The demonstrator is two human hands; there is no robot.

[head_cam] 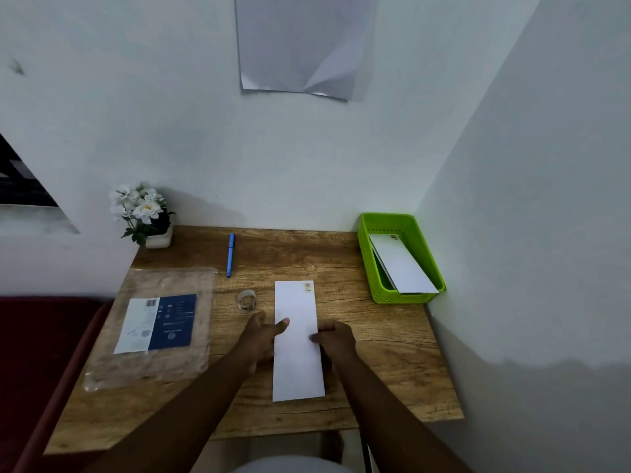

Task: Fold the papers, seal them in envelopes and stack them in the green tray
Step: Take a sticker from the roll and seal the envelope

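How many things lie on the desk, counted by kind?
Envelopes: 2, one under both hands, one in the green tray
Green tray: 1
Blue pen: 1
Tape roll: 1
Plastic packet: 1
Flower pot: 1
Total: 7

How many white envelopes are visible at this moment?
2. One envelope lies on the table, held by the left hand and right hand; another leans in the green tray. More may lie hidden beneath it.
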